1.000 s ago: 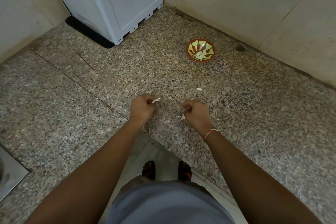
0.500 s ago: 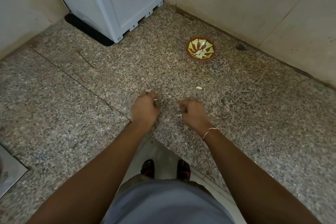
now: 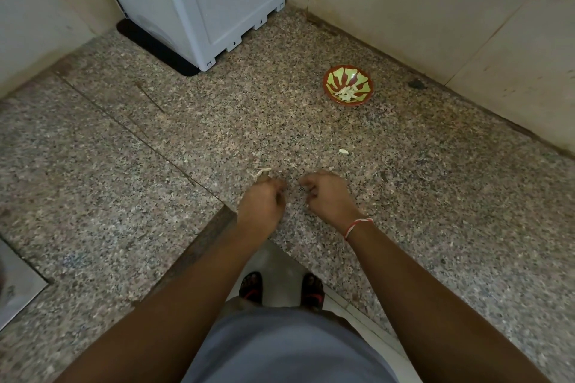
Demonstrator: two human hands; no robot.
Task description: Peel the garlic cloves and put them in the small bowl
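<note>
Both hands are held low over the speckled stone counter [image 3: 435, 196], near its front edge. The left hand [image 3: 261, 205] is curled, and a pale strip of garlic skin [image 3: 263, 172] is pinched at its fingertips. The right hand [image 3: 329, 196] is curled too, but what is held in it cannot be told. A loose garlic clove [image 3: 343, 151] is seen lying on the counter beyond the right hand. The small bowl [image 3: 348, 85] is set near the back corner, with peeled cloves [image 3: 345, 93] inside.

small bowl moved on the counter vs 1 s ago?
No. The small bowl sits at the same spot by the wall corner; the slight frame shift matches the counter's.
</note>
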